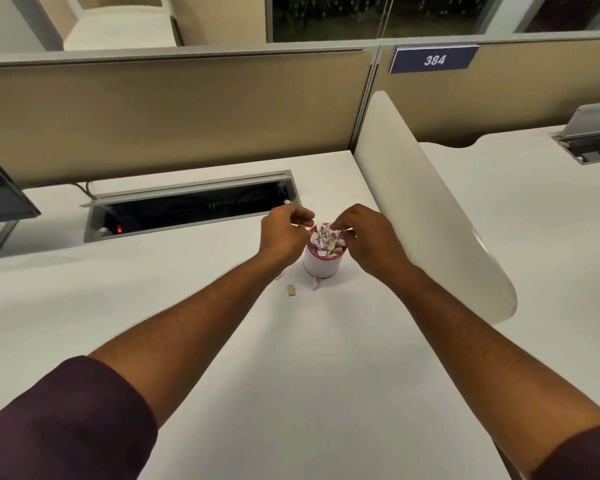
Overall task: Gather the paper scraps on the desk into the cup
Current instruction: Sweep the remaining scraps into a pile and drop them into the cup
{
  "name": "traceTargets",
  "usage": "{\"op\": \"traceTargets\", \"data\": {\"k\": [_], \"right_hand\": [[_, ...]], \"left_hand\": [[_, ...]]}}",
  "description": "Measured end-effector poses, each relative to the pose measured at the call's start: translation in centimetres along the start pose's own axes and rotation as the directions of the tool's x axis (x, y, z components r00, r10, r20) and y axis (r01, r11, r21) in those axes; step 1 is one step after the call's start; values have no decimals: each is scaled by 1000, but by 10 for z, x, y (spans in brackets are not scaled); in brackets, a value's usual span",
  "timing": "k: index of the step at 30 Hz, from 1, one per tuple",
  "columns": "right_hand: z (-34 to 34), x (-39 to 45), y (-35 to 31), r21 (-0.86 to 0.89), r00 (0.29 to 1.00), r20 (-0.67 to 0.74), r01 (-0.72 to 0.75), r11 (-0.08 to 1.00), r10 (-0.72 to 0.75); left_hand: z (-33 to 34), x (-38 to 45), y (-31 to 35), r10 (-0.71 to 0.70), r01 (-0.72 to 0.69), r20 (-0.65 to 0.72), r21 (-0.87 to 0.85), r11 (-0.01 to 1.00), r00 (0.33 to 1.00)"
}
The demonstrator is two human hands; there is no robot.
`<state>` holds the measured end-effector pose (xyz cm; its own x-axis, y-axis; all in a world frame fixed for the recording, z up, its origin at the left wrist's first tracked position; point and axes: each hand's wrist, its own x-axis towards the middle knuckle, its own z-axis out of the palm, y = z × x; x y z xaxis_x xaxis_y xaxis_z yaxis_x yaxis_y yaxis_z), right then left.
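A small white cup (321,265) with a red rim stands on the white desk (222,341), heaped with crumpled white and purple paper scraps (326,239). My left hand (284,233) rests against the cup's left rim with its fingers curled in; whether it holds a scrap I cannot tell. My right hand (368,237) is over the cup's right side, fingertips pinched on the scraps at the top of the heap. A tan scrap (290,290) lies on the desk just in front of the cup, a white scrap (316,284) at its base, and a thin one (280,277) under my left wrist.
An open cable tray (191,206) is sunk into the desk behind the cup. A curved white divider (426,202) rises close to the right of it. A monitor (0,199) stands at the far left. A beige partition (174,112) closes the back.
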<state>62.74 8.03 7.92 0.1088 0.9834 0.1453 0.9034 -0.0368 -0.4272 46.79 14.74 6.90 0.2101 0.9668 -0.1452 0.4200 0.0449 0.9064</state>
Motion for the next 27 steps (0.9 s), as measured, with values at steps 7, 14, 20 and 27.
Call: {"op": "traceTargets", "data": {"k": [7,14,20,27], "right_hand": [[27,-5,-1,-190,966,249,115,975,-65],[45,-24,1,-357,960,201,258,898,-196],[49,-22,5,-348,938,290,289,892,-191],[47,-28,2,271,970,-240,27,962,40]], "left_hand": [[-2,-2,-23,-33,6,132,200,980,991],[16,-7,-41,43,-120,389,178,977,920],[26,-3,-48,104,-146,301,122,982,948],[14,-3,-47,123,-146,224,87,986,967]]}}
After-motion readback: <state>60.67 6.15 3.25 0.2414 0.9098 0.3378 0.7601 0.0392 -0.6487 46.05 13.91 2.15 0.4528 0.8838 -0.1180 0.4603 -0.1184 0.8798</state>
